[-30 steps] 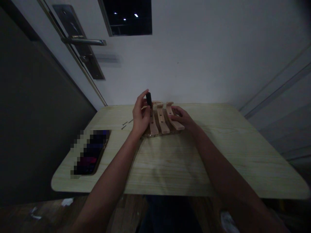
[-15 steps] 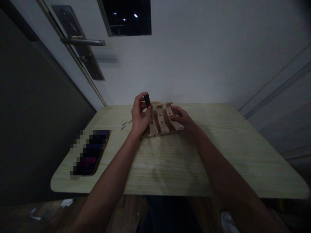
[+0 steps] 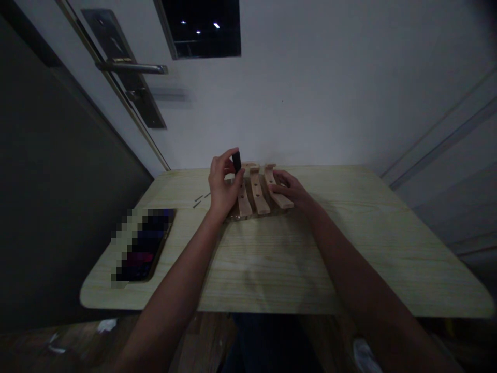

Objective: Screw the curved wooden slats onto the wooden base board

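Note:
My left hand (image 3: pixel 220 186) pinches the black handle of a small tool (image 3: pixel 236 161), held upright over the left wooden slat (image 3: pixel 244 199). Three curved wooden slats with holes lie side by side on a wooden piece at the far middle of the table. My right hand (image 3: pixel 292 191) rests on the right slat (image 3: pixel 276 192), fingers curled over it and pressing it down. The middle slat (image 3: pixel 258 194) lies bare between my hands.
The light wooden table (image 3: pixel 272 259) stands against a white wall. Small dark screws (image 3: pixel 199 200) lie left of my left hand. A pixelated dark phone (image 3: pixel 143 249) lies near the table's left edge. A door with a metal handle (image 3: pixel 132 67) is at upper left.
My left hand has turned the tool's black handle between its fingers and dropped slightly. My right hand stays on the right slat.

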`<move>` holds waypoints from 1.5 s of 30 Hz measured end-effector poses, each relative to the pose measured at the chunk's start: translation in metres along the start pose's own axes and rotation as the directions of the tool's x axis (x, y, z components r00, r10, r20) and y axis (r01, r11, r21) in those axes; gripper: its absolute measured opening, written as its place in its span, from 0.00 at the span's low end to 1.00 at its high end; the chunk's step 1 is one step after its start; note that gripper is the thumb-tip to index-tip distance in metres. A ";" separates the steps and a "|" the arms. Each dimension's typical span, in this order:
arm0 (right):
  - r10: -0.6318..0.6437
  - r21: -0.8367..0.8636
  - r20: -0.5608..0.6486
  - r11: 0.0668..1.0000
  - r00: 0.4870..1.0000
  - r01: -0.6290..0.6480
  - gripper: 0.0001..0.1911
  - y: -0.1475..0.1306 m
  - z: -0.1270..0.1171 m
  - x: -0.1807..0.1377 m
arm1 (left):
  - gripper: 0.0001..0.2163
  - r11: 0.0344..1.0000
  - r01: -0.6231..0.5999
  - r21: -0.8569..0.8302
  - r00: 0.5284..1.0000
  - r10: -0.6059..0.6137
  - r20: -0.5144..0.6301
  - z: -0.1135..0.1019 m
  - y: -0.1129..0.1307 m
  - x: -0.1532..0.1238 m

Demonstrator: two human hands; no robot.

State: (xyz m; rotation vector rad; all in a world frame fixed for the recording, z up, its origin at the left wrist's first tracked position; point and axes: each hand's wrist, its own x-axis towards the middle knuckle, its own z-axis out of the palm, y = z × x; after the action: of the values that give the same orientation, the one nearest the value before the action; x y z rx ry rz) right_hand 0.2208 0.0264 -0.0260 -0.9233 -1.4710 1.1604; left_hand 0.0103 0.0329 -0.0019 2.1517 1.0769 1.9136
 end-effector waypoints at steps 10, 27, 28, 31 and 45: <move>-0.001 -0.002 0.026 1.000 1.000 0.001 0.28 0.001 -0.001 0.001 | 0.20 0.997 0.037 -0.064 0.999 -0.035 0.021 0.001 0.003 -0.003; 0.006 -0.019 0.000 1.000 1.000 -0.006 0.27 0.001 0.000 0.000 | 0.20 0.999 0.035 -0.024 0.999 -0.035 0.019 0.000 0.003 -0.002; 0.005 -0.013 -0.001 1.000 1.000 -0.005 0.27 0.001 0.000 0.000 | 0.20 0.999 0.037 -0.034 0.999 -0.036 0.024 0.000 0.004 -0.002; 0.006 0.001 0.006 1.000 1.000 -0.006 0.28 0.000 0.001 0.000 | 0.19 0.998 0.028 -0.064 0.998 -0.024 0.062 0.000 0.007 -0.003; 0.047 -0.026 -0.029 0.999 0.998 -0.048 0.31 -0.001 0.001 0.000 | 0.18 0.998 -0.013 0.069 0.999 0.016 -0.043 -0.001 0.003 0.001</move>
State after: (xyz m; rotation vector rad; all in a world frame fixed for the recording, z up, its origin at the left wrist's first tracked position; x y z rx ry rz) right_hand 0.2203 0.0259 -0.0255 -0.9939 -1.4517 1.1606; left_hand 0.0106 0.0302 0.0006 2.1683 1.1539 1.9664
